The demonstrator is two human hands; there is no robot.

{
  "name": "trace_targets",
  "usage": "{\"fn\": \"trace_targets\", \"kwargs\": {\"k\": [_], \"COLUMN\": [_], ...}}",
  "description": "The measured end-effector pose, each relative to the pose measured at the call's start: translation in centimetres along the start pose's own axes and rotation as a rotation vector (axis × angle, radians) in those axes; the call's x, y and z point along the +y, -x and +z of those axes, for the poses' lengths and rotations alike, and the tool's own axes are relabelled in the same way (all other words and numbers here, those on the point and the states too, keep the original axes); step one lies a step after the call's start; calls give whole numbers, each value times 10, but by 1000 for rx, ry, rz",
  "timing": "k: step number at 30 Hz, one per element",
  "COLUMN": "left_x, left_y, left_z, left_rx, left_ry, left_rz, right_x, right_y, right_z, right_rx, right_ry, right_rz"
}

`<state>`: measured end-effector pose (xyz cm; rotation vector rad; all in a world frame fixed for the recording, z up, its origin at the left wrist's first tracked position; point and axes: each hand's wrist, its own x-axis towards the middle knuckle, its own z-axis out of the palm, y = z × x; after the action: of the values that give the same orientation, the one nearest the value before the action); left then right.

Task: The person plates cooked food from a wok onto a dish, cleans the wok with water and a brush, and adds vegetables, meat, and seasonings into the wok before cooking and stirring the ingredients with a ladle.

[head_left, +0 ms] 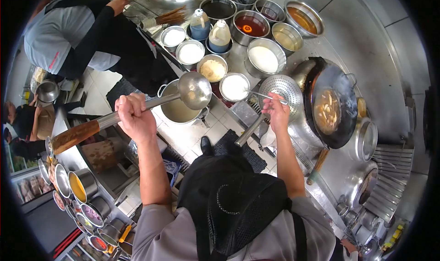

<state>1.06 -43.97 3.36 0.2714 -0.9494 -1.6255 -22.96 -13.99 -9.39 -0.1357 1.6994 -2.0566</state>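
Note:
My left hand [133, 112] is closed around the metal shaft of a large ladle [196, 90], whose wooden handle end points to the lower left. The ladle's bowl hangs over a two-handled pot [176, 112] of pale liquid. In my right hand [277, 107] is a thin metal spoon [261, 94], its far end reaching the bowl of white powder [234, 87]. Just beyond that hand lies a perforated skimmer [286, 89], partly hidden by my fingers. To the right, a black wok [337, 135] holds pale pieces of food [327, 109] in brownish liquid, with steam or smoke above.
Seasoning bowls [213, 68], sauce containers [251, 25] and two jugs [220, 34] crowd the counter ahead. A co-worker [78, 36] stands at the upper left. Several ingredient tins [82, 185] line the lower left. A brush [317, 167] lies below the wok.

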Motion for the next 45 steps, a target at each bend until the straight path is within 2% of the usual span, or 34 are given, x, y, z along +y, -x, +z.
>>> {"fn": "trace_targets", "kwargs": {"k": [10, 14, 16, 22, 26, 28, 31, 33, 38, 41, 45], "left_x": [-4, -7, -9, 19, 39, 49, 61, 67, 70, 65, 56], "left_y": [9, 14, 17, 17, 17, 15, 13, 11, -1, -9, -21], "left_z": [11, 19, 12, -10, -43, -58, -76, -83, -90, -90, -81], "left_rx": [38, 113, 81, 195, 241, 298, 317, 342, 360, 343, 307], "left_ry": [31, 89, 93, 98, 30, -3, -27, -60, -81, -74, -47], "left_rz": [-8, -80, -106, -81, -23, 10, 42, 65, 82, 86, 103], "right_x": [-8, -25, -30, -31, -9, 9, 40, 45, 57, 57, 52], "right_y": [5, 4, -6, -40, -81, -106, -130, -128, -114, -114, -115], "right_z": [-18, -6, 3, 93, 171, 200, 224, 234, 222, 215, 200], "right_rx": [12, -92, -24, -179, -307, -309, -289, -270, -267, -200, -160], "right_ry": [-96, -177, -35, 98, 419, 535, 551, 408, 320, 38, -70], "right_rz": [12, -21, -73, -154, -322, -287, -385, -276, -175, -12, 46]}}
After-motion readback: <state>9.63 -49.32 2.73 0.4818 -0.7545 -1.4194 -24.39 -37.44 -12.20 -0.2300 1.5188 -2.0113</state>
